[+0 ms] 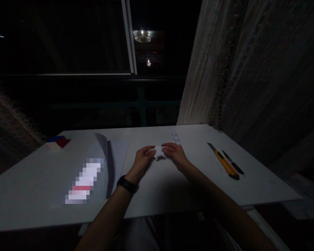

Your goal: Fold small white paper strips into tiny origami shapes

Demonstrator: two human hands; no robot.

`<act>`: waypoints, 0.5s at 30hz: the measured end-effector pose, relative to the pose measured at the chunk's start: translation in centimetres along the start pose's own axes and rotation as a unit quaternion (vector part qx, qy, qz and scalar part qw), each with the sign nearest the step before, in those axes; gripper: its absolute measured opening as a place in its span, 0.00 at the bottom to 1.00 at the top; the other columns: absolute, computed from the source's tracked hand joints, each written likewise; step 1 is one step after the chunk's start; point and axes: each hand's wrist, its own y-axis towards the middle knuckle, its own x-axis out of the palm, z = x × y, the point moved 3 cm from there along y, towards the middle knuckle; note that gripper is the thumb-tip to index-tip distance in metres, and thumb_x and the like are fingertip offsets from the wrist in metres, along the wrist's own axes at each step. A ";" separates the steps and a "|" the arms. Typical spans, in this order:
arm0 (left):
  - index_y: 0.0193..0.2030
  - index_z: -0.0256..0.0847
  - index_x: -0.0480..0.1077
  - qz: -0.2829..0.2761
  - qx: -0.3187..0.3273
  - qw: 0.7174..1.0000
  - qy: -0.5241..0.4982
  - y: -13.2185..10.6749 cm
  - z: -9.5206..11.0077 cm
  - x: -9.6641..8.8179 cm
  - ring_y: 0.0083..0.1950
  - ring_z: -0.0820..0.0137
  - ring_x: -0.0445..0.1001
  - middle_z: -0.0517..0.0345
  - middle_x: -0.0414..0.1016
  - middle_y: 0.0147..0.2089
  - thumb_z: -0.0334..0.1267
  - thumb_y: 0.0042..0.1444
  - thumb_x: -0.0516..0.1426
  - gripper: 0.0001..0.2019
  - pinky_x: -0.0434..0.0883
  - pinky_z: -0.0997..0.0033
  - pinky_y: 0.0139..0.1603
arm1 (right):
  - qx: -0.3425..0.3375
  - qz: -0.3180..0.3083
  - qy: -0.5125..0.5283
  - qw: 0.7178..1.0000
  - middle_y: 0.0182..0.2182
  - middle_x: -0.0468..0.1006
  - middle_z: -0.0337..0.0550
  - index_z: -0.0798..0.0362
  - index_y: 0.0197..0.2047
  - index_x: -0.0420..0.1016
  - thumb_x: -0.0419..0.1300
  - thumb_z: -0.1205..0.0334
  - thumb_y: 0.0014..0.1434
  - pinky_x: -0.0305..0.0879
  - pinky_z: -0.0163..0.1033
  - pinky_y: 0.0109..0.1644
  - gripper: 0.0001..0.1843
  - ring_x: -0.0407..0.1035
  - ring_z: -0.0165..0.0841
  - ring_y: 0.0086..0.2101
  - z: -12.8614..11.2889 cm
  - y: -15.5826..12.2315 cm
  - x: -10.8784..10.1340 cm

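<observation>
White paper piece (159, 152) is pinched between the left hand (142, 158) and right hand (176, 153); a yellow utility knife (224, 162) lies right on the table (172, 188).

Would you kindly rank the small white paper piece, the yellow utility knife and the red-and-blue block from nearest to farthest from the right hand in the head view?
1. Small white paper piece, held by the right hand, centre.
2. Yellow utility knife, lying to its right.
3. Red-and-blue block, at the far left.
</observation>
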 end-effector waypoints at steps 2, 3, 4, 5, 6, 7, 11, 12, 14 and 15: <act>0.39 0.32 0.73 -0.002 0.008 1.000 0.012 0.0 0.0 0.1 0.29 0.72 0.70 0.52 0.75 0.29 0.39 0.37 0.64 0.20 0.65 0.74 0.31 | -0.006 0.002 -0.012 1.000 0.22 0.75 0.38 0.54 0.35 0.73 0.66 0.60 0.37 0.61 0.35 0.29 0.18 0.67 0.28 0.23 -0.1 -0.1 0.1; 0.39 0.33 0.73 -0.003 0.014 1.000 0.027 0.0 0.0 0.1 0.29 0.72 0.70 0.53 0.75 0.28 0.39 0.37 0.63 0.19 0.65 0.74 0.30 | -0.010 0.009 -0.020 1.000 0.21 0.75 0.38 0.54 0.34 0.73 0.66 0.60 0.36 0.61 0.35 0.29 0.18 0.66 0.28 0.22 -0.1 -0.1 0.1; 0.38 0.33 0.73 -0.003 0.024 0.999 0.047 0.0 0.0 0.1 0.28 0.72 0.70 0.54 0.75 0.28 0.39 0.38 0.63 0.19 0.65 0.74 0.30 | -0.012 0.015 -0.029 0.999 0.20 0.74 0.38 0.55 0.33 0.74 0.66 0.60 0.36 0.61 0.35 0.29 0.17 0.66 0.28 0.22 -0.1 0.0 0.1; 0.38 0.34 0.74 0.000 0.038 0.997 0.070 0.1 0.0 0.0 0.28 0.72 0.70 0.54 0.75 0.27 0.40 0.39 0.62 0.18 0.65 0.74 0.30 | -0.014 0.022 -0.037 0.999 0.20 0.74 0.37 0.55 0.31 0.74 0.67 0.59 0.35 0.61 0.35 0.28 0.17 0.66 0.28 0.22 -0.1 0.0 0.0; 0.38 0.34 0.74 0.002 0.055 0.994 0.094 0.2 -0.1 0.0 0.29 0.71 0.70 0.54 0.75 0.28 0.40 0.40 0.62 0.17 0.65 0.74 0.30 | -0.013 0.027 -0.044 0.999 0.19 0.74 0.38 0.55 0.30 0.74 0.67 0.59 0.35 0.61 0.35 0.28 0.16 0.66 0.28 0.21 0.0 0.1 0.0; 0.38 0.35 0.75 0.004 0.073 0.990 0.117 0.2 -0.1 0.0 0.30 0.70 0.71 0.53 0.76 0.29 0.40 0.40 0.61 0.16 0.65 0.73 0.31 | -0.010 0.032 -0.048 0.998 0.19 0.74 0.38 0.55 0.30 0.74 0.67 0.59 0.34 0.61 0.35 0.28 0.17 0.66 0.29 0.21 0.1 0.1 -0.1; 0.38 0.37 0.75 0.000 0.115 0.977 0.178 0.3 0.0 0.0 0.35 0.66 0.73 0.50 0.77 0.34 0.39 0.44 0.59 0.14 0.67 0.70 0.37 | 0.020 0.048 -0.018 0.999 0.20 0.75 0.40 0.56 0.29 0.74 0.69 0.60 0.30 0.63 0.37 0.29 0.19 0.68 0.30 0.22 0.5 0.4 -0.3; 0.38 0.37 0.75 -0.002 0.120 0.975 0.189 0.2 0.0 0.0 0.36 0.66 0.73 0.50 0.77 0.35 0.38 0.44 0.59 0.13 0.67 0.70 0.38 | 0.029 0.046 -0.002 0.999 0.20 0.76 0.41 0.56 0.29 0.74 0.69 0.61 0.29 0.64 0.38 0.30 0.19 0.68 0.30 0.22 0.6 0.4 -0.3; 0.38 0.38 0.75 0.003 0.133 0.969 0.208 0.0 0.1 0.1 0.37 0.65 0.73 0.50 0.77 0.37 0.38 0.45 0.59 0.13 0.67 0.69 0.40 | 0.045 0.036 0.025 0.998 0.22 0.77 0.42 0.55 0.29 0.74 0.70 0.61 0.29 0.65 0.39 0.32 0.19 0.70 0.31 0.24 0.5 0.3 -0.2; 0.38 0.38 0.75 0.009 0.139 0.967 0.215 -0.1 0.2 0.1 0.37 0.65 0.73 0.50 0.77 0.37 0.38 0.45 0.59 0.12 0.67 0.69 0.40 | 0.048 0.028 0.032 0.998 0.23 0.77 0.42 0.55 0.30 0.74 0.70 0.61 0.29 0.65 0.39 0.33 0.20 0.70 0.32 0.24 0.4 0.2 -0.2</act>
